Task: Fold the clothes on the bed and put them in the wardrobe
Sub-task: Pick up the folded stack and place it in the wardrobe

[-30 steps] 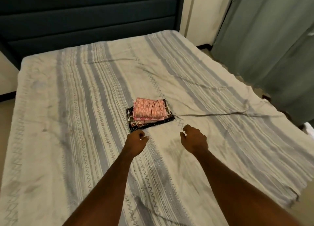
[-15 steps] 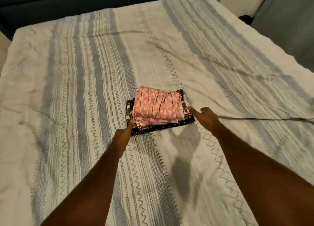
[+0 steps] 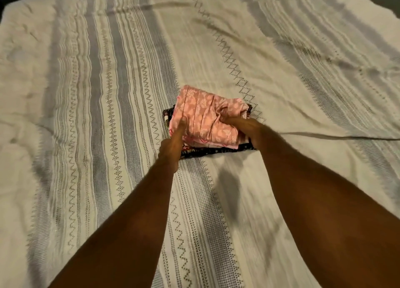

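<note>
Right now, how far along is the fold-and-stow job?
Done: folding looks finished; the pink garment sits folded atop the dark patterned garment, stacked on the striped bedspread. In hand: the left hand lays its thumb over the stack's left side and the right hand takes a grip on its right side. Left: lifting the stack and stowing it; no wardrobe is in view.

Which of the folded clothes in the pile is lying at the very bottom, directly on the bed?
The dark patterned garment lies lowest. Only its dark edges show beneath the pink floral garment, which sits on top.
</note>
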### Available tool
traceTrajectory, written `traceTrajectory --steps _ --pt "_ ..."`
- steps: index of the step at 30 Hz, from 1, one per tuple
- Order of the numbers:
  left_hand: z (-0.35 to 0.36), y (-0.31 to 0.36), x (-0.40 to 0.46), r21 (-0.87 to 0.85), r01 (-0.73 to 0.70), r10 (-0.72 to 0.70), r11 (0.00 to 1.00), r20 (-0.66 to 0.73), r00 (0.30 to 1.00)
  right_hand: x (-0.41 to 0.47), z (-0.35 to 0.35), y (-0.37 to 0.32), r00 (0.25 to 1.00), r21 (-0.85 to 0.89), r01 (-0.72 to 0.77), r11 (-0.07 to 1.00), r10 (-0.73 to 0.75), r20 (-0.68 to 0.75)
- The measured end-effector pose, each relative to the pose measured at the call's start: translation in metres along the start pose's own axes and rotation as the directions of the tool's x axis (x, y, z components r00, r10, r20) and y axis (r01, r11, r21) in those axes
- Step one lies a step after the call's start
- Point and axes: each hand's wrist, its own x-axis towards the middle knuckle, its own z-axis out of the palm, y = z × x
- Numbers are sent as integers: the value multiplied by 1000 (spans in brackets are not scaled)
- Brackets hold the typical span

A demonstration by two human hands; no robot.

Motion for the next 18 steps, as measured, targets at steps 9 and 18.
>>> traceTrajectory --steps 9,18 --pt "-21 -48 -58 -297 -70 47 952 -85 995 -96 37 106 961 432 72 899 53 -270" --pt "6 -166 -209 -407 280 -300 869 16 954 -213 34 202 948 210 -60 976 122 -294"
